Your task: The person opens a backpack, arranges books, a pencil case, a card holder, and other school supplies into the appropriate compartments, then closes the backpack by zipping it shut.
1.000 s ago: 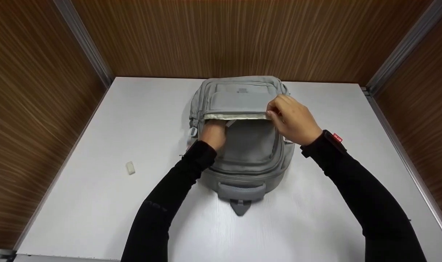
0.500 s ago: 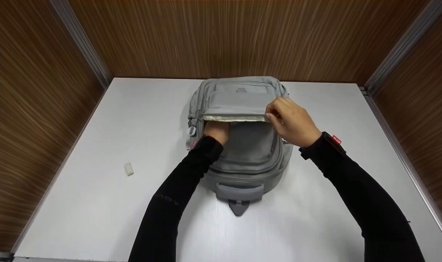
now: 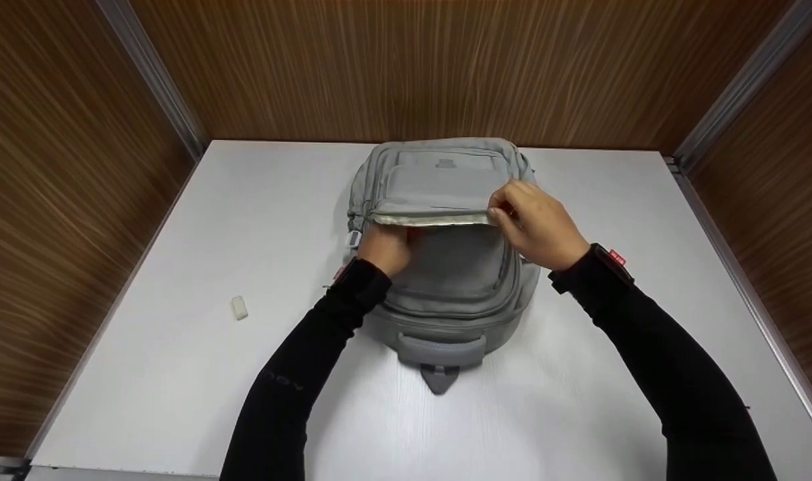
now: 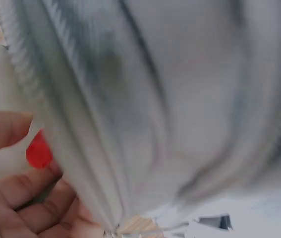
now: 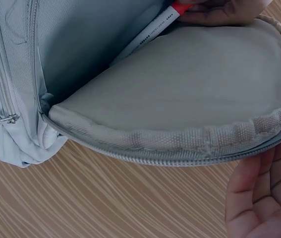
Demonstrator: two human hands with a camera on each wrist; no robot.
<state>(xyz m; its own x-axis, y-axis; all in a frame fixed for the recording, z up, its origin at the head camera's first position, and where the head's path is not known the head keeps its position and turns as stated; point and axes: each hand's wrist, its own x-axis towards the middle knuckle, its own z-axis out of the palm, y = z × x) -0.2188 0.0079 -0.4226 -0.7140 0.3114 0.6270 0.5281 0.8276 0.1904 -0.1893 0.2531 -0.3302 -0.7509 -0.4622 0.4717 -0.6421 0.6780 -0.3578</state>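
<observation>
A grey backpack (image 3: 456,267) lies on the white table with its front pocket unzipped. My right hand (image 3: 536,220) pinches the right side of the pocket flap (image 3: 433,219) and holds it raised. My left hand (image 3: 386,248) reaches under the flap, its fingertips hidden in the head view. In the right wrist view, its fingers grip the red end of a white marker (image 5: 147,33) with small print along the barrel. The marker's far end is out of sight in the pocket. Between thumb and fingers, the red tip (image 4: 40,150) shows in the left wrist view.
A small white block (image 3: 239,308) lies on the table left of the backpack. The bag's carry handle (image 3: 441,349) faces the near side. Wood-grain panels (image 3: 406,73) enclose the table (image 3: 179,374) at the back and both sides.
The left hand first goes further into the pocket, then draws back toward the lower left, with red now showing at its fingers. The right hand stays on the flap, which hangs slightly lower.
</observation>
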